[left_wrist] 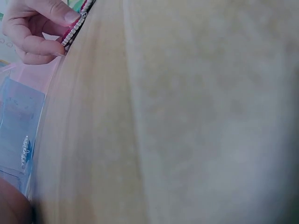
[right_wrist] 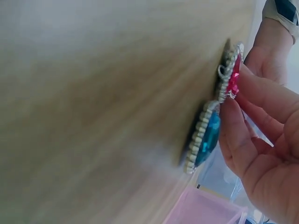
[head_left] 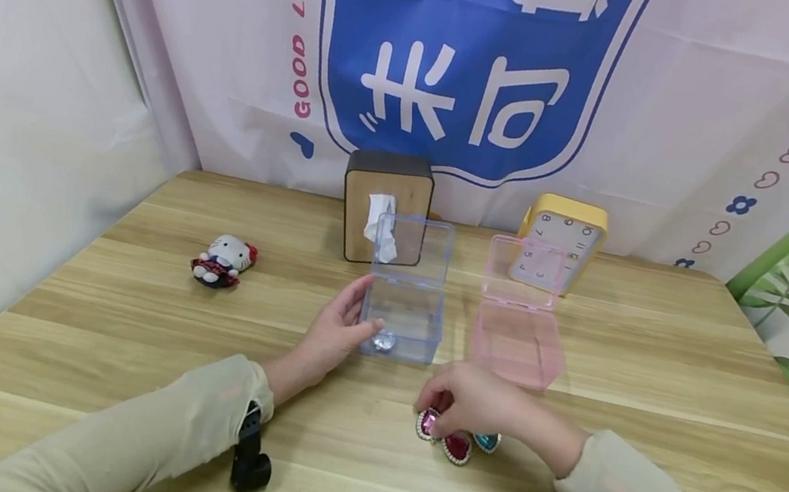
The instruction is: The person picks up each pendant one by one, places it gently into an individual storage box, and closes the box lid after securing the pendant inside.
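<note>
My left hand [head_left: 328, 338] holds the left side of a clear blue plastic box [head_left: 417, 352], its thumb at the front rim. The lid stands up, and a clear rhinestone jewel [head_left: 383, 341] lies inside. To the right, my right hand [head_left: 474, 400] pinches a pink jewel pendant [head_left: 428, 422] with a rhinestone edge, low over the table. Just beside it on the wood lie a red jewel pendant [head_left: 457, 448] and a teal jewel pendant [head_left: 487, 442]. The teal one [right_wrist: 208, 137] appears close to the fingers in the right wrist view.
Right of the blue box stands a clear pink box [head_left: 516, 347], lid raised. Behind them are a tissue box [head_left: 388, 182] and a yellow clock [head_left: 561, 244]. A small cat doll [head_left: 222, 260] lies at the left on the wooden table [head_left: 133, 276].
</note>
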Motion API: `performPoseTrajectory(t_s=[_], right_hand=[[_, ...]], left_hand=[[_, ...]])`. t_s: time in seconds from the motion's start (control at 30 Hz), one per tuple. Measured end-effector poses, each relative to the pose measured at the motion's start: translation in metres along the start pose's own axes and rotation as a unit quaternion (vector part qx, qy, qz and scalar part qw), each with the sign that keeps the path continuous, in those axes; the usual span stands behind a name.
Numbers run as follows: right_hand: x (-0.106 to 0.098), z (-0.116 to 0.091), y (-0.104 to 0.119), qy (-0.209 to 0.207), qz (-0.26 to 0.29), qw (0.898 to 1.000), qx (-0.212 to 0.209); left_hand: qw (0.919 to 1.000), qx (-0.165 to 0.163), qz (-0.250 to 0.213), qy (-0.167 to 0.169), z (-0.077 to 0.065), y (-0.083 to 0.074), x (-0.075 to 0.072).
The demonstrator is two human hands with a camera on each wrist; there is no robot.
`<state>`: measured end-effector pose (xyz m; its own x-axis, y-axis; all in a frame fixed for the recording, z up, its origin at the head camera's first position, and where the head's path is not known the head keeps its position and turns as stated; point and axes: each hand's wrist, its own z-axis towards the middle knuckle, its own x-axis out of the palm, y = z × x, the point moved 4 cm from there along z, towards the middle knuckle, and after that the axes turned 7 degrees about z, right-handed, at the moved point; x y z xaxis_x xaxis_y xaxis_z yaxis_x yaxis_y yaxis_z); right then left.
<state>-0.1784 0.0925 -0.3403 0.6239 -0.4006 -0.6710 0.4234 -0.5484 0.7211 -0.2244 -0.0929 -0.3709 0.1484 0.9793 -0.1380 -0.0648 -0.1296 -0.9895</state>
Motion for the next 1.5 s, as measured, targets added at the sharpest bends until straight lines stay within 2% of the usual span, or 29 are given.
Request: performPoseTrajectory(t_s=[0.13,0.27,0.5,0.77,1.07,1.3,1.5], right_hand=[[-0.001,0.004,0.001,0.000,0.002,1.000,0.004],[-0.003,0.006,0.000,-0.006,0.010,0.999,0.030],[-0.002,0.006,-0.007,-0.010,0.057,0.996,0.072],[-0.003,0.008,-0.009,-0.042,0.068,0.994,0.068],[-0.006,0.007,-0.008,-0.044,0.064,0.994,0.072],[-0.005,0.006,-0.014,-0.049,0.127,0.988,0.072],[-0.004,0.003,-0.017,-0.055,0.188,0.977,0.085]], left_hand=[[1.0000,0.003,0.008,0.001,0.001,-0.001,0.000],[0.9999,0.010,0.013,0.001,0.003,-0.001,0.000],[0.9997,0.012,0.022,0.002,0.002,0.001,0.001],[0.9997,0.021,0.011,-0.001,-0.001,0.001,0.000],[0.9996,0.027,0.001,0.004,0.000,0.004,0.000],[0.9996,0.026,0.009,-0.006,-0.002,0.006,0.000],[0.9997,0.021,0.007,-0.007,0.001,0.008,0.000]])
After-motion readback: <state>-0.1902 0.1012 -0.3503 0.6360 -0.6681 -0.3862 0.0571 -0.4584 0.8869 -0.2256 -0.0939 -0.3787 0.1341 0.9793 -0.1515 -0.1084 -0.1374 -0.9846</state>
